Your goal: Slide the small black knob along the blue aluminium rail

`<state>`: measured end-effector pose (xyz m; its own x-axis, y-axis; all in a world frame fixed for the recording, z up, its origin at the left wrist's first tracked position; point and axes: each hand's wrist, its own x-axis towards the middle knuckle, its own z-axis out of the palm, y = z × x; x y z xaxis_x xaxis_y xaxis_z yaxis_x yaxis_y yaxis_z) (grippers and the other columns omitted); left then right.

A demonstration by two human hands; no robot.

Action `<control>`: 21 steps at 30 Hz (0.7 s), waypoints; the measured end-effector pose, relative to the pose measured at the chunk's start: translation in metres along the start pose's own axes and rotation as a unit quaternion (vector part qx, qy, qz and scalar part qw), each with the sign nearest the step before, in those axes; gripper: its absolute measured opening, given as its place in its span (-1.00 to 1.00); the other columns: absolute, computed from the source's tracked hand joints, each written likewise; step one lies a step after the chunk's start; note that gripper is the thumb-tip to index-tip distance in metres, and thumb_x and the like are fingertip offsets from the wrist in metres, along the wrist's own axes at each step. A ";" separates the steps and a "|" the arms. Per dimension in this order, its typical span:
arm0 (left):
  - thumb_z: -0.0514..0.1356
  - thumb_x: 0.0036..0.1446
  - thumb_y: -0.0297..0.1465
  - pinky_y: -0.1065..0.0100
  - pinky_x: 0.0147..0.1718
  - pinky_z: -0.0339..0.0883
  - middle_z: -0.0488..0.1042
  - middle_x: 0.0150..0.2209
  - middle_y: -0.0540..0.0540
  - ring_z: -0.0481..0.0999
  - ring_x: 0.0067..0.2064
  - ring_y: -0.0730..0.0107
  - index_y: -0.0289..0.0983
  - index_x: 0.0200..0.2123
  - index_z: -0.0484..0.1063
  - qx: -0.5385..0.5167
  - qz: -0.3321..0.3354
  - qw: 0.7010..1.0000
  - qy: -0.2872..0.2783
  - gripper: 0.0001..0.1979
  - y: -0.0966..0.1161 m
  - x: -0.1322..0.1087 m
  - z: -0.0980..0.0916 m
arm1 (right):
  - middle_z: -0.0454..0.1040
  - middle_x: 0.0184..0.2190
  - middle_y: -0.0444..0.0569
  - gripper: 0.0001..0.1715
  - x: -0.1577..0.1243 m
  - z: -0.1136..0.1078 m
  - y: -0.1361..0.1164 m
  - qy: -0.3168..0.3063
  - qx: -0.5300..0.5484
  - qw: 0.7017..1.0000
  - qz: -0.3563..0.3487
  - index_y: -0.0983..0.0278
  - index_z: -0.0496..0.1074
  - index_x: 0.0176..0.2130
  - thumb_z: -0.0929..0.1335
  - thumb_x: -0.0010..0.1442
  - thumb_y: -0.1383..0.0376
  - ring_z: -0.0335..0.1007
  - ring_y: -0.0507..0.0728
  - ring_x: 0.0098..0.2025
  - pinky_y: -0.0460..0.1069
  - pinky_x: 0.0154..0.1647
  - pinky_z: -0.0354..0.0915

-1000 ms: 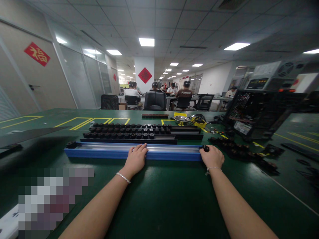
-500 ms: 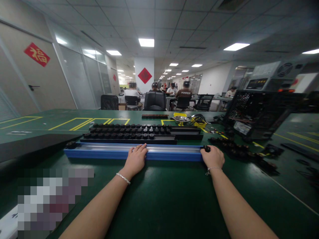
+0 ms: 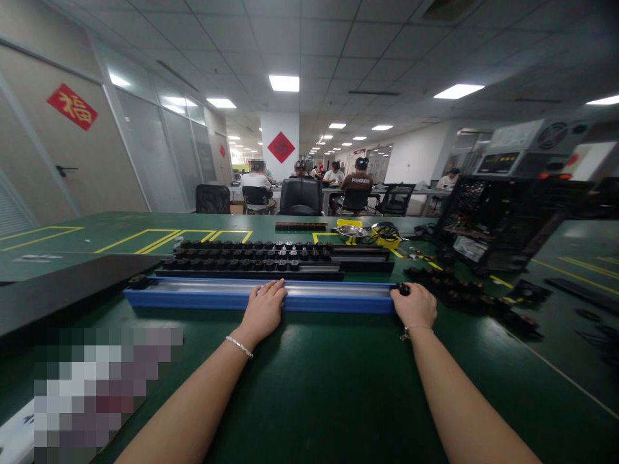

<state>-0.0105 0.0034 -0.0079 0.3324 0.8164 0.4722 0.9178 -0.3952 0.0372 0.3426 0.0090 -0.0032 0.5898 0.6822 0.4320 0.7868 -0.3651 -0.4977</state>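
A long blue tray (image 3: 203, 300) with a pale metal-looking channel lies across the table in front of me. My left hand (image 3: 265, 305) rests over the tray's near wall, its fingers stretched out into the channel. At the tray's right end my right hand (image 3: 416, 304) has its thumb and fingers closed on a small black round part (image 3: 402, 289). Much of that part is hidden by the fingers. Another black part (image 3: 138, 281) sits at the tray's left end. Just behind stand black trays (image 3: 319, 274) with rows of black round parts (image 3: 232, 264).
Dark parts (image 3: 445, 290) lie in a cluster to the right, near an open computer case (image 3: 476, 219). A metal bowl (image 3: 353, 231) and a yellow container (image 3: 387, 239) stand farther back. A long black panel (image 3: 72, 290) is at left. People sit at desks beyond.
My right hand and the black part in it have shifted very slightly to the right. The left hand and the blue tray look unmoved.
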 end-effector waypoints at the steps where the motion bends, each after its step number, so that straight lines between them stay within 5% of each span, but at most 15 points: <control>1: 0.00 0.09 -0.48 0.03 0.07 0.03 0.25 0.17 -0.06 0.21 0.16 0.19 -0.12 -0.10 0.36 0.000 0.000 1.000 0.000 -0.67 0.000 0.000 0.000 | 0.34 -0.04 0.05 -0.56 0.000 0.000 0.000 0.001 0.000 1.000 0.001 0.24 0.43 -0.14 0.24 0.01 0.13 0.16 0.25 -0.02 0.12 -0.01 0.14; 21: 0.00 0.08 -0.48 0.04 0.06 0.04 0.25 0.17 -0.05 0.21 0.16 0.19 -0.12 -0.10 0.36 0.000 0.001 1.000 0.000 -0.68 0.000 0.000 0.000 | 0.36 -0.07 0.10 -0.51 0.007 0.002 0.008 -0.017 0.036 0.998 0.052 0.26 0.42 -0.10 0.25 -0.01 0.12 0.29 0.25 -0.12 0.07 -0.09 0.21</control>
<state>-0.0108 0.0037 -0.0082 0.3344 0.8157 0.4720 0.9170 -0.3972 0.0367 0.3524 0.0122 -0.0062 0.6607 0.6646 0.3490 0.7050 -0.3896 -0.5926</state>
